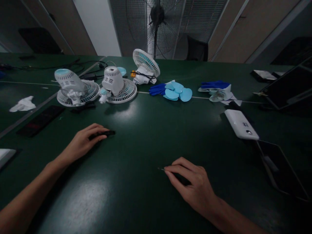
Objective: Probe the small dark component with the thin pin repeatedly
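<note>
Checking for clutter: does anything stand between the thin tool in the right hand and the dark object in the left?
Nothing visible does: green tabletop runs between the thin tool in the right hand and the dark object in the left hand. The white fans sit farther back.

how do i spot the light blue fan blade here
Look toward the far side of the green table. Right of the three white fans, beside a blue glove, lies the fan blade. Unlike the caged fans, it shows bare, light blue petals.
</note>
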Motion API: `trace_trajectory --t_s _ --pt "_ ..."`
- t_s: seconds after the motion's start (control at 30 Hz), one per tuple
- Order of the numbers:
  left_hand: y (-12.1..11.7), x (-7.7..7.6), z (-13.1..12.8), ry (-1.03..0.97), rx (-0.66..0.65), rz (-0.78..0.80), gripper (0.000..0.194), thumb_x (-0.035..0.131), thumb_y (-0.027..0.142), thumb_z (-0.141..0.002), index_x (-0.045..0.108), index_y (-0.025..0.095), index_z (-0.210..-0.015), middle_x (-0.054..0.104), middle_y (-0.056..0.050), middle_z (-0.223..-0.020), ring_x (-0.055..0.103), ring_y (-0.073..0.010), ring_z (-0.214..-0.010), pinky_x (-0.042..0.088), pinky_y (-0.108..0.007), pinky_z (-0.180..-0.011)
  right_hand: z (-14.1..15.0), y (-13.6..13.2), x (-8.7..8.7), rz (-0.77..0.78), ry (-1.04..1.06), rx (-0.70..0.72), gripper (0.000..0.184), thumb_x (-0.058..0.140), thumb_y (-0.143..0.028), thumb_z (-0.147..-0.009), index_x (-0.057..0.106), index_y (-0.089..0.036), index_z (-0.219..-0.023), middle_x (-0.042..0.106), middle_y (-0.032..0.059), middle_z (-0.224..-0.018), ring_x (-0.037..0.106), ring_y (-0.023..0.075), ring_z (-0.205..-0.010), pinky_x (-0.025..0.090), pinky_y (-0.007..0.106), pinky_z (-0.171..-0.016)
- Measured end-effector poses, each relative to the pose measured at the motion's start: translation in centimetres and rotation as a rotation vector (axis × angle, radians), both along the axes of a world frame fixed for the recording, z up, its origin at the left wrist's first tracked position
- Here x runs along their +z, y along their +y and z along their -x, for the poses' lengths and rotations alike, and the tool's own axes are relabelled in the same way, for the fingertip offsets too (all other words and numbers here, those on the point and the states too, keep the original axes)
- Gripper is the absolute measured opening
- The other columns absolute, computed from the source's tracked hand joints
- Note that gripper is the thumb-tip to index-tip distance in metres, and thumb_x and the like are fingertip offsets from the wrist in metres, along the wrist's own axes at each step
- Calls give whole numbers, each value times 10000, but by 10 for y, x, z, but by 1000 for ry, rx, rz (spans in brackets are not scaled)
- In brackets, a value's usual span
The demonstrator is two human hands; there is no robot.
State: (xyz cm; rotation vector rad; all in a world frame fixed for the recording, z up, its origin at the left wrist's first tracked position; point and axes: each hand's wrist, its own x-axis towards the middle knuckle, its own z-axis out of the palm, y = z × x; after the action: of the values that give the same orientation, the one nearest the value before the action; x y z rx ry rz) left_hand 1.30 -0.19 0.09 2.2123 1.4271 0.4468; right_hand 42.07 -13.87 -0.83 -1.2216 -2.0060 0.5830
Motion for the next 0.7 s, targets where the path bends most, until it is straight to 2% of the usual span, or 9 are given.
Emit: trace_trajectory --t_s 0.13,0.33,0.53,0.7 --pt "9 8 37 81 124 8 563 539 634 -975 676 180 -1278 643 -88 -1303 612 -280 -1171 481 -388 -1047 -1 0 0 22 -6 7 168 617 -214 -1015 775 -227 -1068 715 31 -908 698 134 -714 534 255 -619" --pt "11 14 61 148 200 -6 685 515 732 -938 665 178 -1312 627 -63 -1316 625 -272 -1155 476 -367 -1045 -1 0 1 1 -3 15 178 601 -223 -1021 775 -222 -1062 718 35 -906 701 135 -719 542 251 -616" --pt "10 19 87 62 241 148 820 661 747 -830 574 183 -1420 622 -82 -1396 614 -272 -1208 515 -358 -1025 -2 -1 0 29 -8 13 169 611 -228 -1019 775 -228 -1063 714 30 -915 695 132 -716 535 251 -619" --pt "9 22 106 112 252 184 726 655 769 -818 655 229 -1302 667 -28 -1331 618 -262 -1236 471 -398 -1100 -1 -1 1 29 -7 17 172 606 -232 -1022 772 -231 -1069 717 31 -919 701 132 -722 542 247 -621"
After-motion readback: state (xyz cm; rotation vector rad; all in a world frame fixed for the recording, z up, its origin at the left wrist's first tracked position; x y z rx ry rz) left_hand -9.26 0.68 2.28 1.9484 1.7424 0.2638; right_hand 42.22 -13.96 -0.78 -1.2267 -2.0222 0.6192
